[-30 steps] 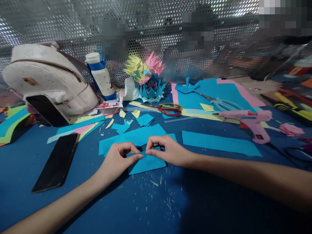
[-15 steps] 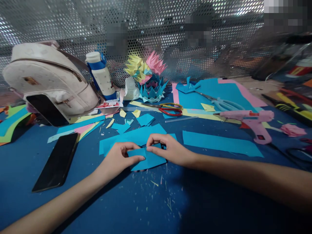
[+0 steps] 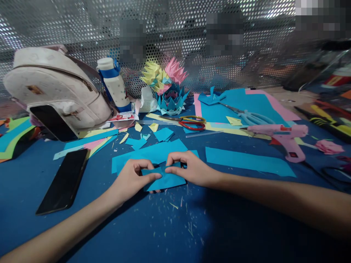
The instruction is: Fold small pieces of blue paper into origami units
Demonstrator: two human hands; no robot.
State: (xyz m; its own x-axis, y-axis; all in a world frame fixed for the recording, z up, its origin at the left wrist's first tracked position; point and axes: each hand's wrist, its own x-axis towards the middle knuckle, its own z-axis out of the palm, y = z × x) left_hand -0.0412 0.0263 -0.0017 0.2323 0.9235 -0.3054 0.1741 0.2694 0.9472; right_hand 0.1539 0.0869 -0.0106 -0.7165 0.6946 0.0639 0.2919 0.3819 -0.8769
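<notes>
Small blue paper piece [image 3: 171, 180] pinched between two hands at a dark blue table [image 3: 131, 233]

At the far left lie bright coloured sheets [image 3: 16, 135]; beside them stands a pale backpack [image 3: 52, 84], with an upright phone [image 3: 53, 122] leaning against its front; nearer the camera a second phone [image 3: 64, 180] lies flat, its upper end touching some coloured paper strips [image 3: 95, 142]; behind these stands a white and blue bottle [image 3: 115, 87]; next comes the left hand [image 3: 135, 179], clamped on the left part of the small blue paper piece, thumb on top and fingertips showing under the near edge; the piece sits in front of some wider blue strips [image 3: 153, 151], and whether it touches the table I cannot tell; farther back are blue scraps [image 3: 163, 134] and a yellow, pink and blue folded-paper model [image 3: 174, 100]; the right hand [image 3: 194, 170] pinches the far edge of the piece between thumb and forefinger, near the left thumb; behind it lie red and gold-handled scissors [image 3: 193, 123]; to the right is a long blue strip [image 3: 246, 161], with large blue and pink sheets [image 3: 233, 100] beyond; then come a pink glue gun [image 3: 276, 129], its nozzle pointing left, and a crumpled pink paper [image 3: 329, 147]; a yellow and black tool [image 3: 326, 123] lies near the right edge
</notes>
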